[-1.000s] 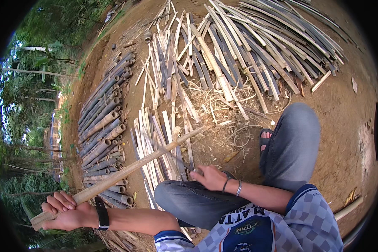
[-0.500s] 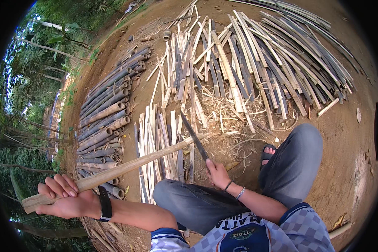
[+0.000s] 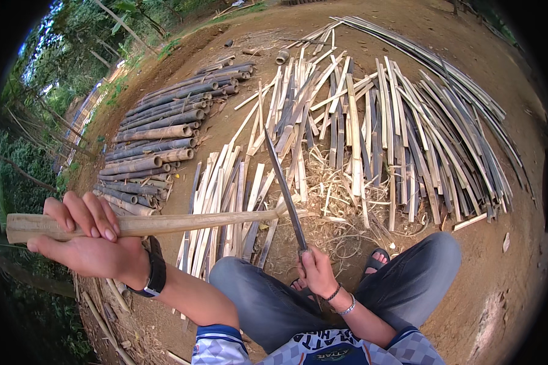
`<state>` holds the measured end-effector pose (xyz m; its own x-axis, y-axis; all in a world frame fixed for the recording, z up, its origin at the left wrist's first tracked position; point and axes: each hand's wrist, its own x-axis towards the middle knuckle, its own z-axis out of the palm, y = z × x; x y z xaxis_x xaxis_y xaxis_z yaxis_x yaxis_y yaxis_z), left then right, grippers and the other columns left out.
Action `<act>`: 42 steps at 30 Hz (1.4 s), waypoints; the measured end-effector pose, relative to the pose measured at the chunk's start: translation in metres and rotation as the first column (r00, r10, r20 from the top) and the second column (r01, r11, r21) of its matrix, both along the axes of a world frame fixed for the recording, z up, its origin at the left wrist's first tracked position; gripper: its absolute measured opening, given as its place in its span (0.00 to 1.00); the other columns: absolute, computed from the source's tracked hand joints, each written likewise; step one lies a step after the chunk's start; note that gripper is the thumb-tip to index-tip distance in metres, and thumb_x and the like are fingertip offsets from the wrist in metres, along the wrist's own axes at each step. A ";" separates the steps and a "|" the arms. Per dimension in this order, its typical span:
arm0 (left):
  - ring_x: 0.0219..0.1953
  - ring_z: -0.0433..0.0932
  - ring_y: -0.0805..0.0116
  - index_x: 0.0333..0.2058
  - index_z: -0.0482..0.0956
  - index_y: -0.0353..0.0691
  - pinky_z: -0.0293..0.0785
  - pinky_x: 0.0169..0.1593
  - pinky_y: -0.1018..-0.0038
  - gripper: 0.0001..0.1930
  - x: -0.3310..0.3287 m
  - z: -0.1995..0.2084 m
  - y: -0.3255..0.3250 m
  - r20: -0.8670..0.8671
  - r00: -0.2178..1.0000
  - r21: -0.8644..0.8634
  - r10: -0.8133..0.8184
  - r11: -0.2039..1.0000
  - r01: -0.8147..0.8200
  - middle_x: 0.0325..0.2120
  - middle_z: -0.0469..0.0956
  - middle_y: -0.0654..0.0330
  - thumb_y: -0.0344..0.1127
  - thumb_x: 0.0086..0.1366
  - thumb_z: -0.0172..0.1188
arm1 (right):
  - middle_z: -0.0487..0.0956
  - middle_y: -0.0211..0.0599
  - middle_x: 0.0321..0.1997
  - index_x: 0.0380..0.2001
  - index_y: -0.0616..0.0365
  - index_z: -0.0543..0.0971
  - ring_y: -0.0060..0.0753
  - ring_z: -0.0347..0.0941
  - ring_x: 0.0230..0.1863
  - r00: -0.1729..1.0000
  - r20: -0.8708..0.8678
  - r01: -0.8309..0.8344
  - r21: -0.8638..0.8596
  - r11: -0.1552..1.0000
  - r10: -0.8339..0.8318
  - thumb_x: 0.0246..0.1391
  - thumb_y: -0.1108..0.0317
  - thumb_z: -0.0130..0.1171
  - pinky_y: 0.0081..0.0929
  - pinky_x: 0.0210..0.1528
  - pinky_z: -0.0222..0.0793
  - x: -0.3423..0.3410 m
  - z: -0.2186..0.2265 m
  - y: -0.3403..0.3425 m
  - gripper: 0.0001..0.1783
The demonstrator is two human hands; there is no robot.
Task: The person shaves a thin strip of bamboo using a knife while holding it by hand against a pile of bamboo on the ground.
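My left hand point(image 3: 88, 234) is closed round the thick end of a long pale bamboo strip point(image 3: 189, 223), which stretches nearly level to the right. In my right hand point(image 3: 316, 272) is the handle of a long dark-bladed machete point(image 3: 284, 182), its tip pointing up and away. The blade crosses the far end of the strip and appears to touch it, where a thin shaving curls up. Curly bamboo shavings point(image 3: 332, 176) litter the ground beyond the blade.
Split bamboo strips point(image 3: 402, 134) lie fanned out on the bare earth, with a smaller bundle point(image 3: 210, 201) nearer me. Cut bamboo poles point(image 3: 158, 132) are stacked at the left, near green trees point(image 3: 24, 140). My bent knees point(image 3: 420, 267) flank the machete hand.
The strip has swung from a slant to nearly level as my left hand rose with it. A shaving now curls at the blade. The whole view has also shifted.
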<state>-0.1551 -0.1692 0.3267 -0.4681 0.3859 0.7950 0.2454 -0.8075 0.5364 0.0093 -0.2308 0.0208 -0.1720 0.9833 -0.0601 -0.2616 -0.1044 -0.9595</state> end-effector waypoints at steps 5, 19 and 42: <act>0.09 0.47 0.80 0.22 0.53 0.47 0.44 0.11 0.84 0.27 -0.008 0.006 0.016 -0.016 0.996 -0.027 -0.084 0.996 0.084 0.10 0.51 0.68 0.62 0.69 0.26 | 0.70 0.39 0.12 0.32 0.67 0.71 0.32 0.70 0.13 0.997 0.082 -0.032 0.196 0.980 0.017 0.62 0.52 0.47 0.26 0.19 0.63 0.003 0.012 -0.005 0.23; 0.10 0.49 0.80 0.21 0.56 0.45 0.45 0.13 0.81 0.31 0.004 0.015 0.047 0.022 0.997 -0.034 -0.074 0.997 0.074 0.10 0.52 0.69 0.69 0.65 0.35 | 0.67 0.28 0.11 0.24 0.61 0.70 0.17 0.62 0.13 0.994 0.107 -0.020 0.038 0.999 0.016 0.64 0.55 0.45 0.21 0.15 0.56 -0.004 0.007 0.014 0.21; 0.10 0.51 0.79 0.20 0.56 0.45 0.46 0.13 0.80 0.31 0.016 0.018 0.072 -0.072 0.995 -0.002 -0.066 0.998 0.066 0.10 0.52 0.69 0.69 0.65 0.35 | 0.67 0.30 0.11 0.22 0.61 0.70 0.22 0.61 0.10 0.994 0.098 -0.034 -0.098 0.995 0.044 0.64 0.51 0.45 0.23 0.14 0.56 0.003 0.024 0.016 0.25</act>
